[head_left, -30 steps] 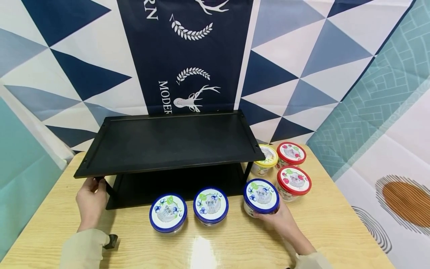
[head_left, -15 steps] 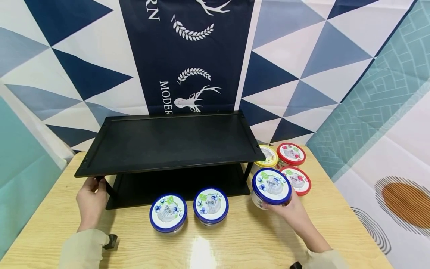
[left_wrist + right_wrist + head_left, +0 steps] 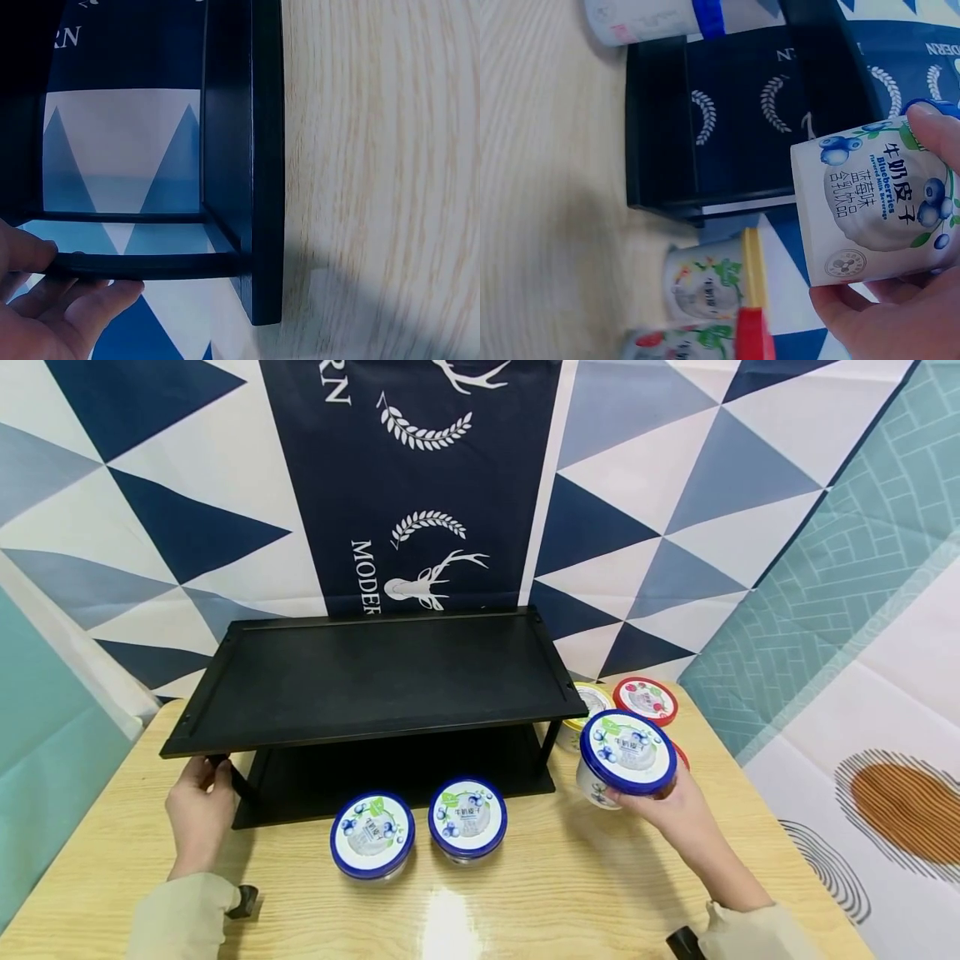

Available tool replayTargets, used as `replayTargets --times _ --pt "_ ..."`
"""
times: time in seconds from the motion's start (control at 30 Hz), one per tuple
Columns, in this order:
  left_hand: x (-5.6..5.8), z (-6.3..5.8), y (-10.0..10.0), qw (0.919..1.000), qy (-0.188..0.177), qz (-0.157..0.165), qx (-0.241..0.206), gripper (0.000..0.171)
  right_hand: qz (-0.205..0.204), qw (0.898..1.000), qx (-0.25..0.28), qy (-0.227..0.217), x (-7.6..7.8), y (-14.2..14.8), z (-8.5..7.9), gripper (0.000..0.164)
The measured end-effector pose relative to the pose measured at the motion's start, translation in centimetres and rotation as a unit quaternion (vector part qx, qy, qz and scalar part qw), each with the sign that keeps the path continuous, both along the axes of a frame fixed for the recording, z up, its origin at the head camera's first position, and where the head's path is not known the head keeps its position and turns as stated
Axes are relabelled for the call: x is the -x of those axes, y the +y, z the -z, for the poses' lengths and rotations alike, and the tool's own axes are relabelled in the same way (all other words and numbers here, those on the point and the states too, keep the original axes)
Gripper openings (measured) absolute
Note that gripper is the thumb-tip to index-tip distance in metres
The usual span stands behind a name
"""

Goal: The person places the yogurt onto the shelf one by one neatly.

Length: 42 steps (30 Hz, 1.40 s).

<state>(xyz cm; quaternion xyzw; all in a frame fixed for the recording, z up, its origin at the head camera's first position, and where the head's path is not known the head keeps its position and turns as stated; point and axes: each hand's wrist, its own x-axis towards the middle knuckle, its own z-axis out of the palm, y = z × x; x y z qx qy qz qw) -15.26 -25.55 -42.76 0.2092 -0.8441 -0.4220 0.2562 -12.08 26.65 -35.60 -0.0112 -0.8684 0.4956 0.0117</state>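
A black two-tier shelf (image 3: pixel 375 681) stands on the wooden table. At its front left corner my left hand (image 3: pixel 201 806) holds the post (image 3: pixel 172 266), thumb and fingers on either side in the left wrist view. My right hand (image 3: pixel 678 810) grips a blueberry milk drink cup (image 3: pixel 630 753) with a blue lid, held up above the table right of the shelf. Blueberry print shows on its side (image 3: pixel 881 199) in the right wrist view. Two more blue-lidded cups, a left one (image 3: pixel 372 835) and a right one (image 3: pixel 467 818), stand before the shelf.
Behind the held cup, a yellow-lidded cup (image 3: pixel 590 697) stands beside the shelf's right end, with a red-lidded cup (image 3: pixel 647 699) next to it. Another red lid (image 3: pixel 682 757) is mostly hidden. A patterned cloth (image 3: pixel 427 485) hangs behind the shelf.
My right hand has raised the blueberry cup and carried it to the right and away from me, covering the nearer red-lidded cup. The left hand stays on the post.
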Motion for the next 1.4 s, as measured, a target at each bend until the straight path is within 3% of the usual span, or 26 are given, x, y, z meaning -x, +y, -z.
replayTargets --times 0.53,1.03,1.4 --pt "-0.1 -0.2 0.0 0.9999 -0.011 0.001 -0.001 0.027 -0.002 0.998 -0.01 0.055 1.0 0.1 -3.3 0.079" --pt "-0.2 -0.3 0.2 0.9999 -0.014 0.003 0.003 0.028 0.007 0.999 -0.016 0.042 1.7 -0.3 -6.2 0.08" --pt "-0.1 -0.1 0.0 0.9998 -0.008 0.012 0.011 0.03 0.001 0.997 -0.037 0.062 2.2 -0.3 -7.5 0.074"
